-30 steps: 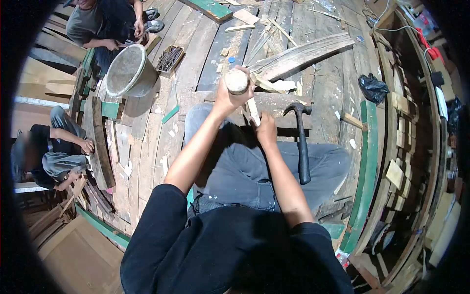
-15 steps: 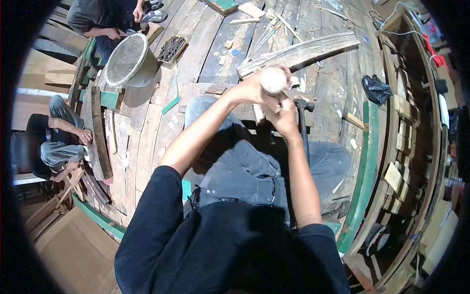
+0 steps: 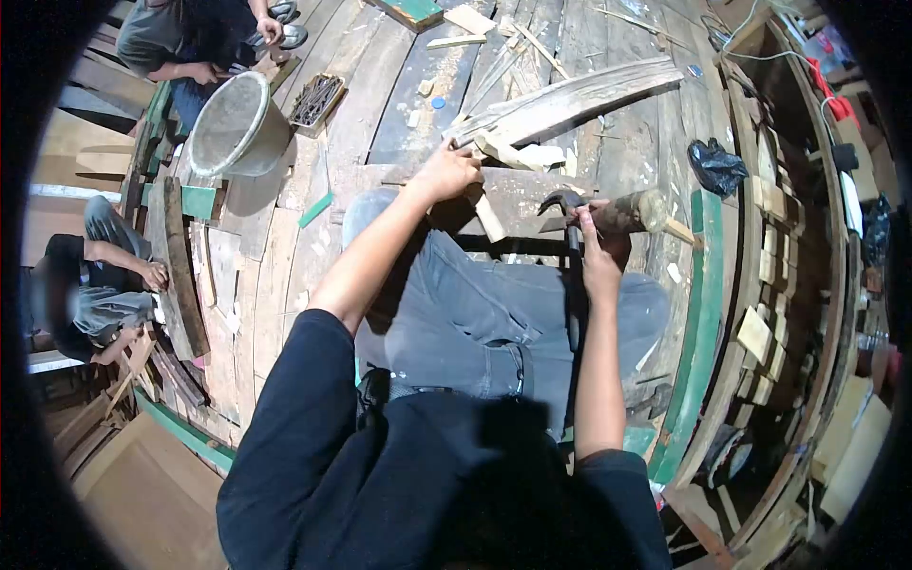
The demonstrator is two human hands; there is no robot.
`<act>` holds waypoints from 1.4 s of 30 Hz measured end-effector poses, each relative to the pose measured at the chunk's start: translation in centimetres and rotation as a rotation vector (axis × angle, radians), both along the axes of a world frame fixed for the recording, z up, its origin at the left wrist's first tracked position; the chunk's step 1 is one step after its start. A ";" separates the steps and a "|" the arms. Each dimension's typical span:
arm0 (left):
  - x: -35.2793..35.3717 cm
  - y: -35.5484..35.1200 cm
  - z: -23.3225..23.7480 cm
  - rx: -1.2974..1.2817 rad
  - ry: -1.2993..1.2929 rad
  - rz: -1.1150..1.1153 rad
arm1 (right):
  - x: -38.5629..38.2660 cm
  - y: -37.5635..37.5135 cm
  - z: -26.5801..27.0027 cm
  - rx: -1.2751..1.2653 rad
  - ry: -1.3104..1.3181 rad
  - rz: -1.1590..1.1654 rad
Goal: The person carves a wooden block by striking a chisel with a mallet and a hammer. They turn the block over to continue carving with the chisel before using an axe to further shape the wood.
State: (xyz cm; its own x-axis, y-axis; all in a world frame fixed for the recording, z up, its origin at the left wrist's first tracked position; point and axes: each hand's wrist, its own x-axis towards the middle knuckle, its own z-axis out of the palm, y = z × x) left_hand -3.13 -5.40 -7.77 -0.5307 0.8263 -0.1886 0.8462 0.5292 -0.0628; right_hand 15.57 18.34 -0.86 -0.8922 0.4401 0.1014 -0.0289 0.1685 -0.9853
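Observation:
My right hand (image 3: 600,258) is closed around a thick, round wooden piece (image 3: 627,214), whose pale flat end points right. Just left of that hand is a claw hammer (image 3: 568,201), its dark handle running down across my lap. My left hand (image 3: 446,176) reaches forward with curled fingers, at the near end of a weathered plank (image 3: 579,104). I cannot tell what those fingers hold. Below them, a pale wood strip (image 3: 490,218) sticks out toward me. Pale, rough-cut wood pieces (image 3: 518,152) lie right of the left hand.
A grey bucket (image 3: 231,128) and a box of nails (image 3: 318,100) stand at the left. Two people sit there, one with hands on a dark board (image 3: 180,266). A black plastic bag (image 3: 717,166) and a green beam (image 3: 698,332) lie at the right.
My hands have come apart. The right hand has carried the round wooden piece to the right and tipped it sideways; the left hand has left it and moved left to the plank's end.

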 end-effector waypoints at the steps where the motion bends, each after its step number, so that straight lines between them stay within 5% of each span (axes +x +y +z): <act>1: 0.1 -0.3 -0.7 0.120 0.115 -0.056 | 0.0 0.2 0.4 0.055 -0.036 0.007; 5: 0.8 -0.4 -0.9 0.074 0.092 0.094 | -0.6 -0.3 1.2 0.123 -0.085 -0.011; 12: 1.2 -0.7 0.4 0.085 -0.080 0.160 | -4.5 -2.2 0.5 -0.158 0.098 0.009; 17: -1.0 -3.0 -0.7 0.865 -0.668 0.341 | -8.9 -4.3 1.1 0.050 0.161 0.146; 20: -0.9 -2.9 4.4 1.234 -0.834 0.511 | -10.7 -6.2 0.3 -0.078 0.132 0.178; 26: -1.6 -6.0 3.5 1.501 -0.842 0.557 | -12.1 -7.5 -1.5 -0.066 0.061 0.214; 30: -1.8 -6.8 3.1 1.541 -0.794 0.705 | -12.2 -7.9 -2.0 -0.053 0.030 0.177; 38: -1.9 -6.3 1.9 1.431 -0.728 0.584 | -12.0 -8.9 -2.1 -0.063 0.082 0.074; 42: -1.1 -5.6 -0.3 1.041 -0.531 0.377 | -11.9 -8.6 -2.1 -0.076 0.024 0.061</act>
State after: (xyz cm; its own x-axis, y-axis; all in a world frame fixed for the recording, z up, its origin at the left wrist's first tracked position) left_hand -4.22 -11.02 -8.07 -0.8272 0.5236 0.2040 0.4215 0.3379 0.8415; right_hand 3.66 9.74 -2.97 -0.9153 0.3922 0.0917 -0.0610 0.0903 -0.9941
